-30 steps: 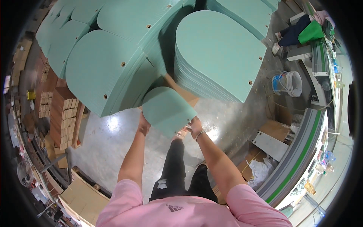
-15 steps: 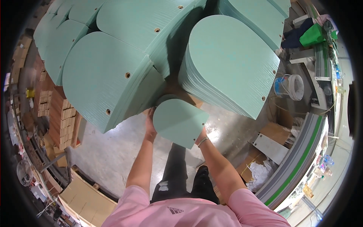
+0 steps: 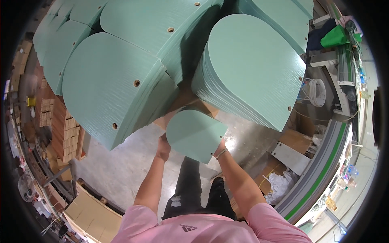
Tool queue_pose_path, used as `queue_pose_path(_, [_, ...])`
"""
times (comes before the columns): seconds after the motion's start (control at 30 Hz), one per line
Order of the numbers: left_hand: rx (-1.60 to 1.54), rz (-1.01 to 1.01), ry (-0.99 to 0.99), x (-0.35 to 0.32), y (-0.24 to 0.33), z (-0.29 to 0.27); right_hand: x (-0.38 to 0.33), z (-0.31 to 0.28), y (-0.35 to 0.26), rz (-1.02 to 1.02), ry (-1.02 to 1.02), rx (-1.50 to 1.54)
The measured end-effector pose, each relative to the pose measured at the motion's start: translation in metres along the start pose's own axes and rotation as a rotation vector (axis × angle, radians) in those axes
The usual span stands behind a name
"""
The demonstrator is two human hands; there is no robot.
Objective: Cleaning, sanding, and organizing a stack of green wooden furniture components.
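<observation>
Between my hands is a pale green board [image 3: 194, 135], rounded at its far left side and pointed at the near corner. Two small holes sit along its right edge. My left hand [image 3: 163, 146] grips the left edge, with its fingers mostly hidden beneath. On the right edge, my right hand [image 3: 219, 149] is closed round the board, also partly hidden. The board is held above the floor, apart from the stacks. Just beyond it stand a tall stack of larger matching boards [image 3: 253, 65] on the right and another stack [image 3: 109, 81] on the left.
A piece of cardboard [image 3: 172, 112] lies between the stacks. To the right are a white bucket [image 3: 317, 92], cardboard with crumpled plastic [image 3: 279, 186], and a long machine with a green stripe [image 3: 320, 170]. Brown bundled panels [image 3: 71, 137] stand left; a cardboard box [image 3: 93, 214] is lower left.
The board has moved slightly nearer me and to the right, still in both hands. A green rounded edge that showed just beyond it is out of sight, and more cardboard shows there.
</observation>
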State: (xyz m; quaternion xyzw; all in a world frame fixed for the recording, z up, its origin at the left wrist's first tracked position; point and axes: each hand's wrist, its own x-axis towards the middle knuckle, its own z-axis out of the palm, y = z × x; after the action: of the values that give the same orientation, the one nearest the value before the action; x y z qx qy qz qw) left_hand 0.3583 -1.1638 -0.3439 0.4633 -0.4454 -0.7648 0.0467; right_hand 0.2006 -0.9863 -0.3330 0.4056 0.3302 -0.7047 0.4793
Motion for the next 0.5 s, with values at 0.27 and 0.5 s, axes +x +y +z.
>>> queue_pose_path(0.27, [0.344, 0.252, -0.243, 0.062, 0.034, -0.003, 0.024, -0.012, 0.012, -0.098, -0.015, -0.042])
queue_pose_path(0.5, [0.305, 0.274, -0.239, 0.032, 0.037, 0.018, 0.029, -0.053, 0.011, 0.004, -0.08, 0.092])
